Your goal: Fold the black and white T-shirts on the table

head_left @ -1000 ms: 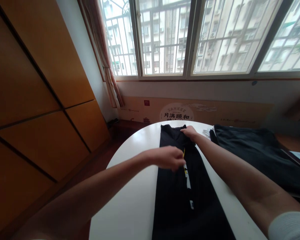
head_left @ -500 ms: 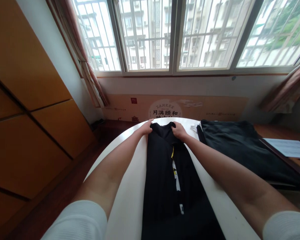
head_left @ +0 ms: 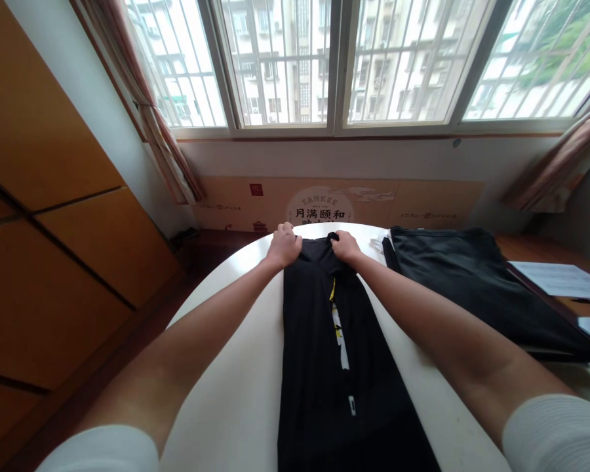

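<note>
A black T-shirt (head_left: 319, 341) lies lengthwise on a white table (head_left: 226, 328) with a rounded far end. Its sides are folded inward, and a strip of white and yellow print shows between the folds. At the far end, my left hand (head_left: 284, 246) is closed on the shirt's left neck corner. My right hand (head_left: 345, 249) pinches the right side of the neckline, where the cloth bunches up a little. Between both hands the neck opening spans the gap. The near end of the shirt runs out of view.
To the right, dark folded cloth (head_left: 472, 282) lies in a broad pile, with white papers (head_left: 560, 278) and a pen beyond it. A printed cardboard panel (head_left: 423, 196) stands behind the table, below the barred window. Wooden cabinets (head_left: 69, 262) are at the left.
My left hand has turned over the neck corner, its knuckles now showing on top. My right hand still grips the collar, which has flattened between the hands. The view has tilted slightly.
</note>
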### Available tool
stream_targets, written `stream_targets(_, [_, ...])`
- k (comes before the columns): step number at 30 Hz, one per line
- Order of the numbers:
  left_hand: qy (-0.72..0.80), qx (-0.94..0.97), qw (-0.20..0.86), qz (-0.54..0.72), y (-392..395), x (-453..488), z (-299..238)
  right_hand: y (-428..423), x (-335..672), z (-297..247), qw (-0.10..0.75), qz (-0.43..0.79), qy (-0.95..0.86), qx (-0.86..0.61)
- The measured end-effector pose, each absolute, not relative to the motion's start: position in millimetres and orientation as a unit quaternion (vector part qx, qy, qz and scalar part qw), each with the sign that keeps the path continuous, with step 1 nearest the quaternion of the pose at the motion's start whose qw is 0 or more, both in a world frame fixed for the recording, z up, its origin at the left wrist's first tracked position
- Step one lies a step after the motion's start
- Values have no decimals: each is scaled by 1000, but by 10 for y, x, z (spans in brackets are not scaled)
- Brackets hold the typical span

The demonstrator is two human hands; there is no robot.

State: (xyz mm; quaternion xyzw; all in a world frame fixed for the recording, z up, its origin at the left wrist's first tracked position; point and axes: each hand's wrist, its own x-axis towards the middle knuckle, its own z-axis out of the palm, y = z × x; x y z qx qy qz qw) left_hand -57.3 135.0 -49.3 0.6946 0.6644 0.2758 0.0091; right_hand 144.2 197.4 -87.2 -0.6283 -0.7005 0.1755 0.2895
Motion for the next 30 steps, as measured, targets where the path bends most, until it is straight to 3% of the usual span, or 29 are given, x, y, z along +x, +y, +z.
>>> stream_targets(4, [560, 806, -8, 193, 832, -353, -770, 1994, 1427, -835, 283, 165, -703, -631])
stream_targets(9, [640, 758, 92, 86, 932, -510, -893, 1936, 1418, -792, 271, 150, -707, -636])
stream_targets(16, [697, 706, 85, 91, 1499, -645, -791, 1777, 1439, -751, 251, 115, -691, -668])
stream_targets(23, [598, 756, 24, 265, 1608, -530, -938, 1742, 1505, -792, 223, 90, -670, -702])
stream_targets(30, [731, 654, 17, 193, 1576, -684, -904, 1800, 1552, -800, 202, 107, -647, -727])
